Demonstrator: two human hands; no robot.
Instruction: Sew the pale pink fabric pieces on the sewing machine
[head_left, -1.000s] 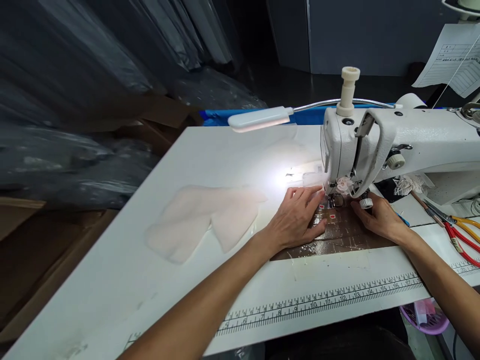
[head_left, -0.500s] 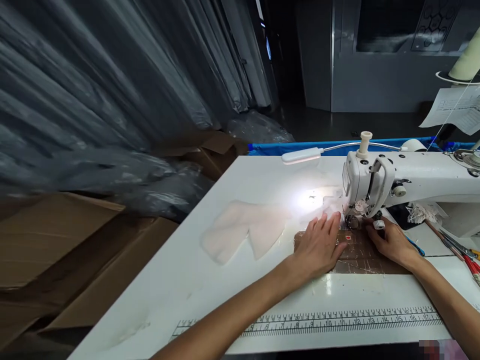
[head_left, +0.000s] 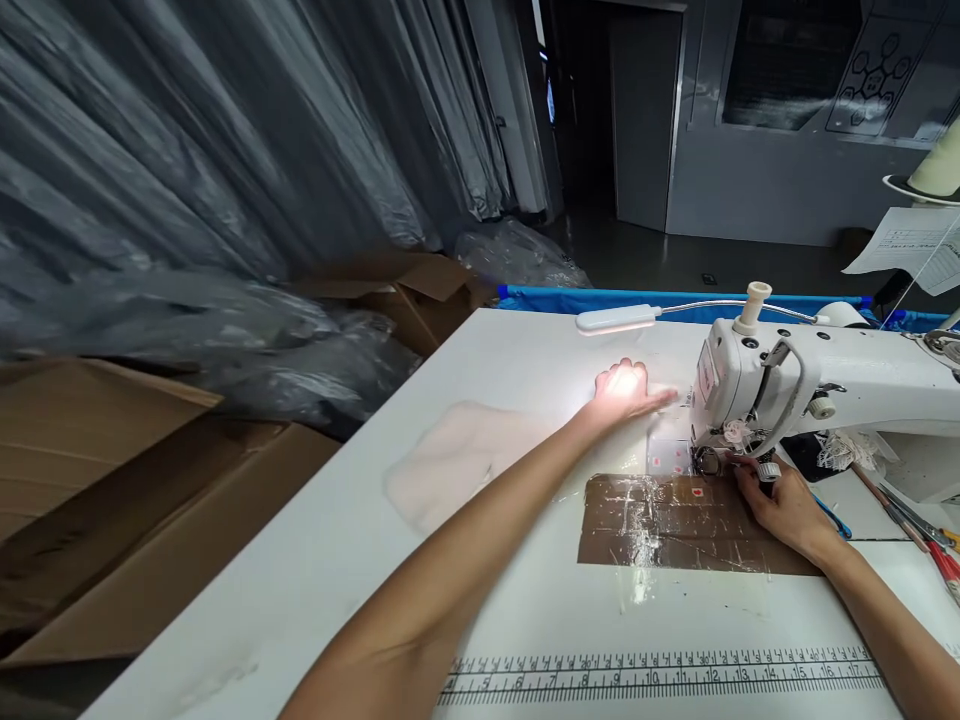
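My left hand (head_left: 626, 388) is behind and left of the needle area of the white sewing machine (head_left: 862, 360), in the lamp's bright glare. Its fingers are curled and its thumb stretches right toward the machine; anything in its grasp is hidden. Close by the presser foot, my right hand (head_left: 787, 512) has its fingers bent together, the tips partly covered by machine parts. A brown taped sheet (head_left: 637, 520) lies in front of the needle. To the left, a pale pink fabric piece (head_left: 450, 460) rests flat, partly behind my left forearm.
A slim lamp (head_left: 616, 320) reaches over the white table (head_left: 360, 560). A printed ruler scale (head_left: 652, 680) runs along the front edge. Scissors (head_left: 919, 520) and a blue-handled tool (head_left: 834, 515) lie at right. Cardboard boxes (head_left: 187, 520) stand left of the table.
My left hand has left the brown sheet and moved up and left, its fingers now curled. The right hand stays near the presser foot. The camera view has shifted slightly.
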